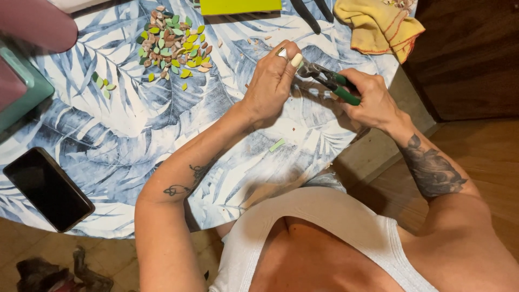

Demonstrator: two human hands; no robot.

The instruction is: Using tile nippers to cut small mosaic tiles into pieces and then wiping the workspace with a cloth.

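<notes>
My right hand grips green-handled tile nippers above the right side of the round table. The metal jaws point left toward my left hand, whose fingertips pinch a small pale tile piece right at the jaws. A ring shows on one left finger. Below my hands a thin pale green tile strip lies on the blue leaf-print tablecloth.
A heap of several leaf-shaped tile pieces in green, yellow and pink lies at the back, with a few loose ones to its left. A black phone lies front left. A yellow cloth and a yellow-green pad sit at the far edge.
</notes>
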